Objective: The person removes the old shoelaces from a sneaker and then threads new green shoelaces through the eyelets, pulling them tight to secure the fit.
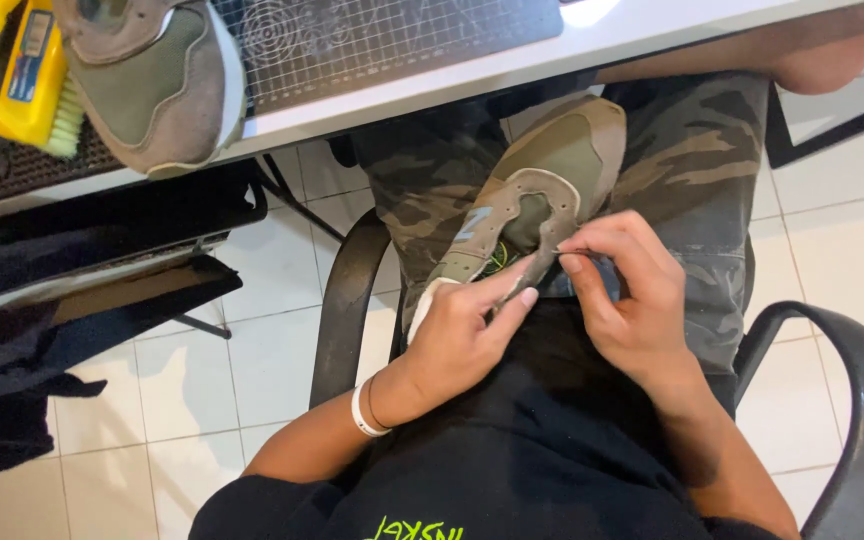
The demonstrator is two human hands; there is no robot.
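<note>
An olive and tan sneaker rests on my lap, toe pointing away from me. My left hand grips it at the heel side, thumb and fingers along the eyelet edge. My right hand pinches the eyelet edge of the upper from the right, fingertips close to my left thumb. No lace is clearly visible. The matching second sneaker lies on the desk at the upper left.
A yellow scrub brush lies beside the second sneaker. A dark cutting mat covers the white desk. Black chair armrests curve on both sides of me, over a white tiled floor. Dark shelving stands at left.
</note>
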